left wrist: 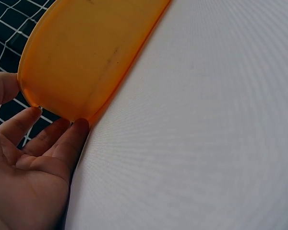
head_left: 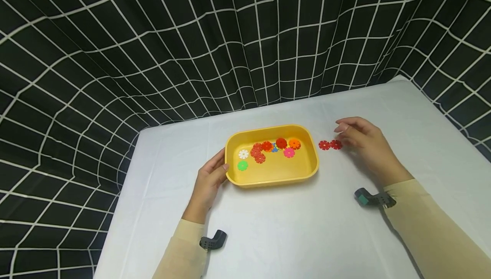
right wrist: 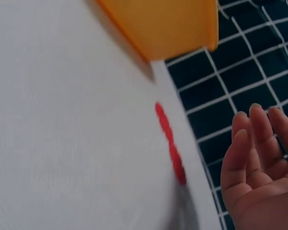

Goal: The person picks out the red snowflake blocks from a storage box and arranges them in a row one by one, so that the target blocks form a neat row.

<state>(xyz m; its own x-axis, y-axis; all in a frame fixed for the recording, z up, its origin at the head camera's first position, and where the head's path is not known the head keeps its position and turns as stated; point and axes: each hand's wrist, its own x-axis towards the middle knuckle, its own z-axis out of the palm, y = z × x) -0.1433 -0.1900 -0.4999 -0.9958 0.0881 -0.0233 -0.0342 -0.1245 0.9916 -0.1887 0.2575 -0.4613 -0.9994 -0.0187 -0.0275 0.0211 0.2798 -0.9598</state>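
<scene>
A yellow plastic tray stands on the table. At its left end my left hand grips the wall, thumb at the rim; in the left wrist view the fingertips touch the tray's outside. Inside lie several notched plastic discs: a white disc, a green disc, a pink disc, an orange disc and several red ones. Two red notched discs lie edge to edge to the right of the tray. Close beside them, my right hand is raised with loosely bent fingers, holding nothing.
A white cloth covers the table. Behind its far edge hangs a dark curtain with a white grid, which also runs along both sides. A dark wrist mount sticks out from the right sleeve, and another mount from the left.
</scene>
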